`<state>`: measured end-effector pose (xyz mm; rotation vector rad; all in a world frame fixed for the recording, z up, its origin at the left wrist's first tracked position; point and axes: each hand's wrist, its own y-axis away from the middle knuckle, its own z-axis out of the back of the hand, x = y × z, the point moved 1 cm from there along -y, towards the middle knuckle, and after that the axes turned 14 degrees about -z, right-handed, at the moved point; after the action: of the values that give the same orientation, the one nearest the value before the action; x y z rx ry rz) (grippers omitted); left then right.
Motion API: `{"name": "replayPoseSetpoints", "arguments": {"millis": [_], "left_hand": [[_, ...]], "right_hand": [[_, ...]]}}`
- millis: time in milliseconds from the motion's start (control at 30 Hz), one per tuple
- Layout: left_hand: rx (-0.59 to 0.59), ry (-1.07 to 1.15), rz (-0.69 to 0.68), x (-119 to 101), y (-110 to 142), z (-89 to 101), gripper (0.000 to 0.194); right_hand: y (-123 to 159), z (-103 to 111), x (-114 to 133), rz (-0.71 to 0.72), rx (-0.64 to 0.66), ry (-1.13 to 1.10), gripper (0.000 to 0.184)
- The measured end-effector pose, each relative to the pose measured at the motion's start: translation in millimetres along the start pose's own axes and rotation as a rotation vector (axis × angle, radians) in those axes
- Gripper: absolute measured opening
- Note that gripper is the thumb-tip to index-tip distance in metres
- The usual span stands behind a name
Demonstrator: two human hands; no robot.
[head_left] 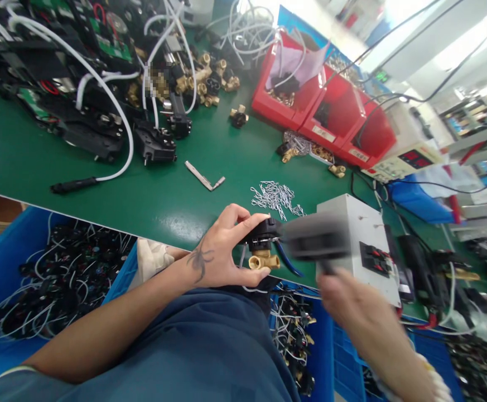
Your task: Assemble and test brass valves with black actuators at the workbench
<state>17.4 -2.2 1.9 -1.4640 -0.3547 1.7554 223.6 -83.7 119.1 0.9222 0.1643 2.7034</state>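
My left hand (222,251) grips a brass valve body (264,261) with a black plastic housing (264,234) on it, over the table's front edge. The thumb is at the brass and the index finger lies along the housing's top. My right hand (343,296), smeared by motion, is closed on the thin handle of a black hammer-like tool (318,237). The tool's blurred head is just right of the housing; whether they touch I cannot tell. A dark blue tube (289,259) shows beside the valve. Behind it lies a pile of wire hairpin clips (277,196).
A folded metal strip (203,176) lies on the green table (222,148). Black housings with white cables (155,142) and brass fittings (201,84) crowd the back left. Red bins (285,106), a grey switch box (352,223) and blue crates (117,282) surround the work area.
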Motion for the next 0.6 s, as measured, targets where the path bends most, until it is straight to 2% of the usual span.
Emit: {"name": "replayPoseSetpoints", "arguments": {"millis": [67,100,200,233,300,367,400,433,500,567,600], "left_hand": [[0.008,0.002,0.017,-0.1,-0.1,0.3,0.072],[0.014,0.001,0.026,-0.2,-0.2,0.3,0.072],[0.007,-0.005,0.031,-0.9,-0.8,-0.9,0.073],[-0.003,-0.006,0.027,-1.1,-1.0,-1.3,0.072],[-0.025,-0.004,0.014,-1.1,-1.0,-2.0,0.071],[-0.028,-0.007,0.005,-0.7,-0.7,-2.1,0.071],[-0.018,-0.008,0.006,-0.4,-0.5,-2.0,0.071],[-0.008,-0.01,0.011,-0.1,-0.4,-1.9,0.072],[0.001,-0.015,0.022,0.3,-0.2,-1.6,0.072],[-0.008,-0.02,0.017,0.0,-0.3,-1.3,0.072],[-0.013,-0.024,0.011,-0.2,-0.4,-1.2,0.072]], "right_hand": [[0.6,-5.0,-2.9,-0.07,0.13,0.013,0.048],[1.4,-3.8,-4.5,-0.092,0.129,-0.03,0.044],[6.1,11.2,-7.1,-0.047,-0.034,-0.288,0.022],[7.9,16.5,-7.2,-0.011,-0.043,-0.382,0.023],[10.4,22.4,-7.4,0.008,0.088,-0.453,0.035],[11.8,22.8,-9.1,-0.051,0.203,-0.274,0.034],[12.3,22.2,-10.5,-0.081,0.189,-0.126,0.032],[12.8,21.9,-11.9,-0.096,0.116,0.015,0.03],[14.6,21.9,-13.4,-0.067,-0.111,0.172,0.03],[17.2,21.6,-13.0,-0.009,-0.236,0.062,0.026],[18.2,20.7,-12.2,0.015,-0.232,-0.038,0.023]]}}
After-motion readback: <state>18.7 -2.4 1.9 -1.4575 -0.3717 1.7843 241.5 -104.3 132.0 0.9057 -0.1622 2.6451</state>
